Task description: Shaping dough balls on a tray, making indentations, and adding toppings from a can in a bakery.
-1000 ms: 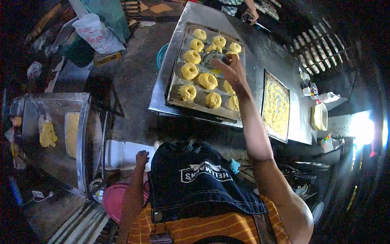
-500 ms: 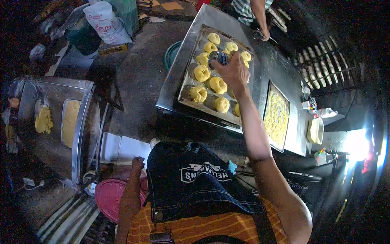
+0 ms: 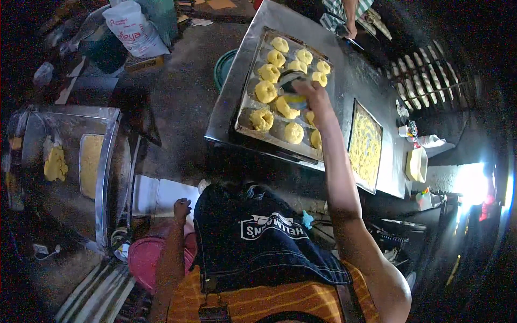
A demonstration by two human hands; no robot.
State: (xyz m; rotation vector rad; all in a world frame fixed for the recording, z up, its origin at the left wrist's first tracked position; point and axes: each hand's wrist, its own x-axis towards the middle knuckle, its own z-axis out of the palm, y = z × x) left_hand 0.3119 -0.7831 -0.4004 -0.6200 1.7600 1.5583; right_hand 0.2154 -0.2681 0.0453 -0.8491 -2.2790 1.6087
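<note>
My right hand (image 3: 318, 102) reaches over a baking tray (image 3: 243, 117) and grips a small cylindrical jar (image 3: 293, 83), blurred by motion. The jar is held tilted just above several yellow dough balls (image 3: 262, 119). Some balls, such as the dough ball (image 3: 265, 92) left of the jar, have a hollow pressed in the top; the near dough ball (image 3: 293, 133) looks round. My forearm and hand hide part of the tray's right side. Low at my left side, my left hand (image 3: 182, 209) hangs with fingers curled, nothing visible in it.
The tray lies on a metal table (image 3: 328, 40). A second tray (image 3: 366, 145) with a yellow layer sits to its right. At the far edge a co-worker's hand (image 3: 351, 29) holds a bladed tool. On the left stands a metal-edged stand (image 3: 102, 177); a pink lid (image 3: 142, 264) is below.
The jar in my right hand has tilted and shifted slightly nearer. My left hand rose a little. The co-worker's hand moved slightly up in view.
</note>
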